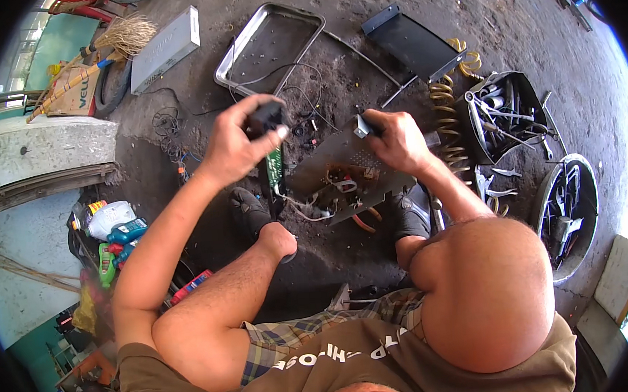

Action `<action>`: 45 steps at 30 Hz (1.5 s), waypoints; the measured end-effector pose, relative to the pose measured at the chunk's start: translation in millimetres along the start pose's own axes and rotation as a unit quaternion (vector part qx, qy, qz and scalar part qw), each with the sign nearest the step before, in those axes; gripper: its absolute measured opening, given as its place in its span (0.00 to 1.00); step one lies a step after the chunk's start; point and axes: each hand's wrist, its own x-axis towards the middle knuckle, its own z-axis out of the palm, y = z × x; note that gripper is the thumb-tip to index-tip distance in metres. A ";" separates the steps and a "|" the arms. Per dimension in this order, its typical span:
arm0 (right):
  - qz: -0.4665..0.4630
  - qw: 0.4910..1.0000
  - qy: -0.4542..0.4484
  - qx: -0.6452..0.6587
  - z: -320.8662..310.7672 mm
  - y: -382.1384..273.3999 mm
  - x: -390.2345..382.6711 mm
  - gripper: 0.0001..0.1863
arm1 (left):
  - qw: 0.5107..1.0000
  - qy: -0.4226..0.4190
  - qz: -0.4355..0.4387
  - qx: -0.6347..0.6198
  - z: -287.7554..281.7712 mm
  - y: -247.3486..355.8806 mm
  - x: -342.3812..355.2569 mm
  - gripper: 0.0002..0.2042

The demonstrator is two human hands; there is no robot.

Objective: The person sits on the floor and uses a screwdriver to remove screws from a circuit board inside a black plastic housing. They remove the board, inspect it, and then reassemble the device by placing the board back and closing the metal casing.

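Note:
My left hand is raised, its thumb and fingers closed around a small black block-shaped part. Just under that hand a long green piece stands on end, with a pale cable running from its lower end. My right hand grips the far corner of a grey perforated metal panel, beside a small bright bracket. The panel lies tilted between my feet. On it sit a brownish circuit board and loose wires. My right fingertips are partly hidden.
Beyond lie a metal frame, a dark tray-like cover and a grey flat case. At right are a yellow coiled hose, a tool-filled bin and a round basin. Several bottles stand at left.

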 end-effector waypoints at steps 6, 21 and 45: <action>0.037 0.994 0.020 0.100 -6.4 27.1 8.2 0.12 | 0.964 0.085 -0.067 -0.243 -37.8 -43.3 7.9 0.20; 0.248 0.967 0.050 0.038 1.8 147.6 37.7 0.25 | 0.882 0.159 -0.090 -0.435 -31.2 -105.9 -6.1 0.24; -0.077 0.984 -0.063 0.150 44.3 -42.8 31.6 0.23 | 0.888 0.102 -0.017 -0.449 8.9 -2.3 -2.5 0.23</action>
